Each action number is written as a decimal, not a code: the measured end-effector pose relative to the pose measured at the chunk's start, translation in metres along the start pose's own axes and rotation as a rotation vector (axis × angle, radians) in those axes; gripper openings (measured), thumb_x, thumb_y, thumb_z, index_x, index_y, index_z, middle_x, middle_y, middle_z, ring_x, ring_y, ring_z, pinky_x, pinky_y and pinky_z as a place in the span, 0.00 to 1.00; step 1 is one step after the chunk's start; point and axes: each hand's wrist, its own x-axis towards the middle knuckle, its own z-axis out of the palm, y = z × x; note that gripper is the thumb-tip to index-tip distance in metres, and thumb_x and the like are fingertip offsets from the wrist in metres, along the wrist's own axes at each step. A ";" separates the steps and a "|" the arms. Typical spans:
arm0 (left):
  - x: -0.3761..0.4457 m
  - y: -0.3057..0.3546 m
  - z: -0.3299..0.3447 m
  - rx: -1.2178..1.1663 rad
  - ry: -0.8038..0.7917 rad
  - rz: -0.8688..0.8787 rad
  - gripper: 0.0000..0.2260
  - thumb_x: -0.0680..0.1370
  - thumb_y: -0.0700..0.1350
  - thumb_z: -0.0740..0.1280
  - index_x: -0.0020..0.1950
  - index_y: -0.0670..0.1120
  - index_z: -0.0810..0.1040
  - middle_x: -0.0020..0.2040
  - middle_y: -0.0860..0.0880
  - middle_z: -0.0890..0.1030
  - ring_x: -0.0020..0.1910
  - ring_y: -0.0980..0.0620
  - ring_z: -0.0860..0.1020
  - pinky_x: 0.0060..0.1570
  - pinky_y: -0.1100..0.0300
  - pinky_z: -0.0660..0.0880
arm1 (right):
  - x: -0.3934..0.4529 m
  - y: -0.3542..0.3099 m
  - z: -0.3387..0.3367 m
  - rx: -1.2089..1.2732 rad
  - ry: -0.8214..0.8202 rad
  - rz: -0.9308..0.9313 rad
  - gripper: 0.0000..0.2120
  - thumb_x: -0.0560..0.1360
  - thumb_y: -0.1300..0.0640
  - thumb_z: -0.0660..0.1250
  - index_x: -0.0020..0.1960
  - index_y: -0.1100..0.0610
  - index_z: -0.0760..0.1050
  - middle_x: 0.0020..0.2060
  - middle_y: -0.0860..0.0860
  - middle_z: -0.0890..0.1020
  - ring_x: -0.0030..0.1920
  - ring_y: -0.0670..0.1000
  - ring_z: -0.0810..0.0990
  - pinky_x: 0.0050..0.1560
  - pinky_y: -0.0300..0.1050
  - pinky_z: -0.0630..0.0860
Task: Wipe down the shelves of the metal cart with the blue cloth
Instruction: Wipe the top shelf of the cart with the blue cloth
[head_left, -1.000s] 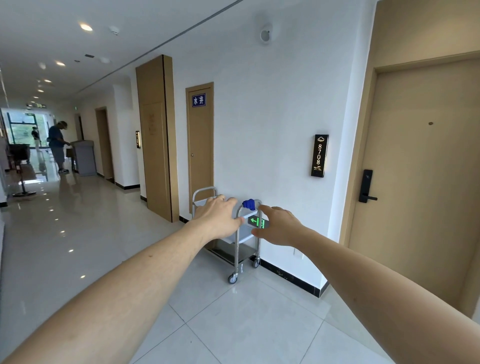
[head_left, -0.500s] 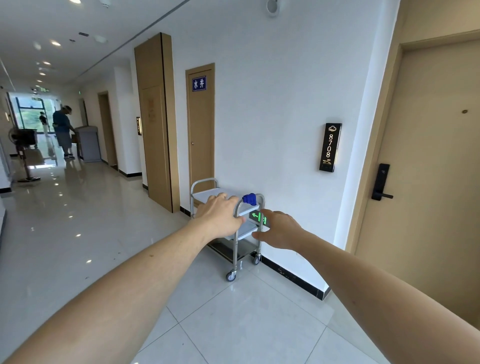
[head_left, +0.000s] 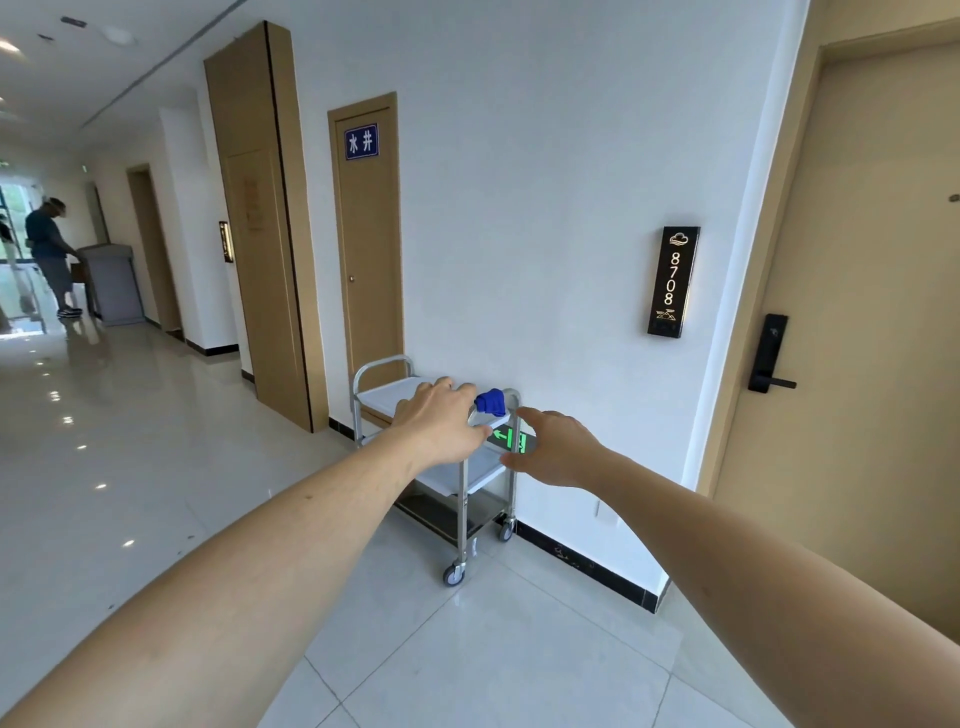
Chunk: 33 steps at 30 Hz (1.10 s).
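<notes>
Change: over the last second the metal cart (head_left: 457, 483) has come to fill more of the view, and both arms stay stretched out toward it; I'd judge the person is closing in, with no wiping begun.
Blue cloth: the blue cloth (head_left: 491, 402) lies bunched at the near right corner of the top shelf, by the handle rail.
Left hand: the left hand (head_left: 441, 423) hangs in front of the top shelf, fingers (head_left: 465, 388) loosely spread and holding nothing; the cloth shows just right of their tips, though the cart stands further off.
Right hand: the right hand (head_left: 558, 449) is spread open and empty, just below and right of the cloth.
Setting: the cart is parked against the white wall (head_left: 545, 208).
</notes>
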 end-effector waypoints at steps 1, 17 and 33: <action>0.014 -0.009 0.001 -0.004 -0.007 0.008 0.26 0.78 0.58 0.64 0.73 0.49 0.66 0.72 0.45 0.68 0.71 0.42 0.66 0.66 0.44 0.69 | 0.016 -0.002 0.002 0.003 0.006 0.001 0.35 0.75 0.40 0.69 0.76 0.51 0.63 0.56 0.52 0.75 0.63 0.58 0.74 0.54 0.47 0.69; 0.175 -0.107 0.066 -0.018 -0.092 0.009 0.26 0.78 0.59 0.64 0.73 0.50 0.66 0.70 0.46 0.70 0.68 0.44 0.68 0.61 0.47 0.72 | 0.192 0.015 0.053 0.042 -0.038 0.103 0.36 0.76 0.41 0.69 0.78 0.51 0.60 0.62 0.54 0.77 0.61 0.56 0.75 0.53 0.46 0.70; 0.367 -0.073 0.095 0.051 -0.030 -0.063 0.27 0.78 0.58 0.63 0.74 0.49 0.65 0.73 0.45 0.67 0.72 0.42 0.65 0.65 0.45 0.70 | 0.372 0.114 0.006 0.086 -0.008 -0.008 0.38 0.76 0.42 0.69 0.80 0.52 0.58 0.70 0.56 0.71 0.69 0.57 0.70 0.63 0.49 0.70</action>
